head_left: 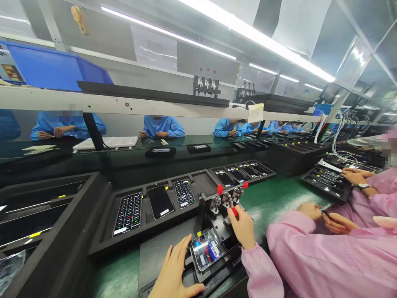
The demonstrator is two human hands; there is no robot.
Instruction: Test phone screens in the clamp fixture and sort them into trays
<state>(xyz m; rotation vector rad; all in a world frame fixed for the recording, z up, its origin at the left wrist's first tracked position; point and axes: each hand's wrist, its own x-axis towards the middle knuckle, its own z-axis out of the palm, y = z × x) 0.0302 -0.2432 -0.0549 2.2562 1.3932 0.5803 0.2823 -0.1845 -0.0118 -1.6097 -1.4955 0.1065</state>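
A black test fixture (228, 229) with several toggle clamps stands in front of me. In it lies a phone (207, 250) with a lit, colourful screen and a yellow tab at its top edge. My right hand (243, 225) is closed around the red handle (235, 212) of one toggle clamp. The other red-tipped levers (220, 189) stand up beside it. Against the left side of the fixture rests my left hand (175, 271), its fingers spread and the thumb along the near edge, holding nothing.
Behind the fixture, a black foam tray (105, 221) holds several phones, some with lit screens. More foam trays (77, 203) stand at the left. Close on my right, co-workers in pink sleeves (310, 248) handle parts. A shelf beam (173, 105) crosses above the bench.
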